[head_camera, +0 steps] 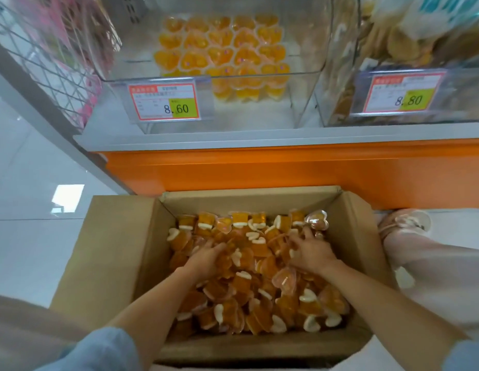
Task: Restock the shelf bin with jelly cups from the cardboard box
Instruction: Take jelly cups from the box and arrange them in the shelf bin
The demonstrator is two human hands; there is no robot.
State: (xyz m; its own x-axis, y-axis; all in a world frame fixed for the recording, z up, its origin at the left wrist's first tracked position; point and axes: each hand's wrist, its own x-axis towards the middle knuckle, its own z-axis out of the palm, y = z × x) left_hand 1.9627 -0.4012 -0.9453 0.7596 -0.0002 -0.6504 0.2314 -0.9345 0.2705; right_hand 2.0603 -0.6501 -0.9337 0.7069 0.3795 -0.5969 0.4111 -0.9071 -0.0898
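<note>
- Both hands are being held low inside an open brown cardboard box, with the bare forearms being stretched forward and down from light blue sleeves.
- The left hand is being pushed palm-down into a heap of orange heart-shaped jelly cups. Its fingertips are being hidden among the cups, so whether anything is being grasped cannot be told.
- The right hand is being laid on the heap nearer the box's right wall. Its fingers are being spread and slightly bent, touching the top cups with nothing clasped.
- The two hands are being held apart, with cups lying between them.
- The box floor is being covered by the cups, many tipped over with white undersides showing.
- A clear plastic shelf bin is being carried on a shelf with an orange front, directly above the box. It is being partly filled by similar orange cups, grouped at its middle and back.
- A red-bordered price label reading 8.60 is being displayed on the bin's front.
</note>
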